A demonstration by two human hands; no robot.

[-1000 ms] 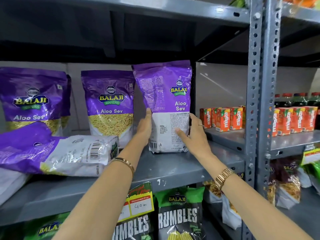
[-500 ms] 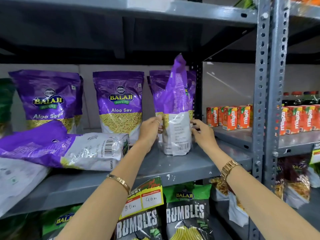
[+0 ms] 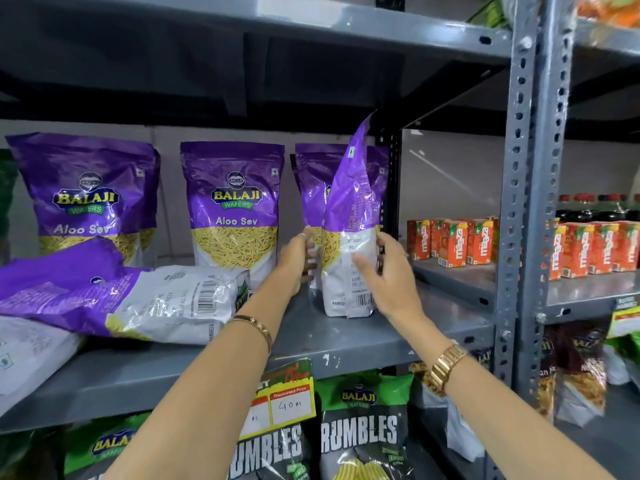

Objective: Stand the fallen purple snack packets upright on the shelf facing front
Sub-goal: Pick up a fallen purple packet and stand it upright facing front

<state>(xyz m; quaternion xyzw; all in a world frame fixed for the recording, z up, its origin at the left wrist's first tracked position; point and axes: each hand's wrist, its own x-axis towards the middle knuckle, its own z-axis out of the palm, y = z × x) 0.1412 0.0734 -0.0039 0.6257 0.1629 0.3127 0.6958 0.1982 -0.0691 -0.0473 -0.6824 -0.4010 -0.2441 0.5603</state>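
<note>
A purple Aloo Sev packet (image 3: 351,216) stands on the grey shelf (image 3: 346,341), turned edge-on with its back panel to the right. My left hand (image 3: 296,259) grips its left side and my right hand (image 3: 388,275) grips its right side. Another upright purple packet (image 3: 313,185) stands right behind it, mostly hidden. Two more purple packets (image 3: 233,209) (image 3: 86,195) stand upright facing front further left. A fallen purple packet (image 3: 121,292) lies flat on the shelf at the left, barcode side up, with another white-backed packet (image 3: 27,355) lying below it at the left edge.
A perforated grey upright post (image 3: 526,202) bounds the shelf on the right. Orange juice cartons (image 3: 453,242) fill the neighbouring shelf. Green and black Rumbles packets (image 3: 360,431) and price tags (image 3: 287,407) hang below. The upper shelf (image 3: 311,19) overhangs close above.
The held packet has been rotated from back-facing to edge-on and set down on the shelf. The camera has shifted, so everything sits further right in view.
</note>
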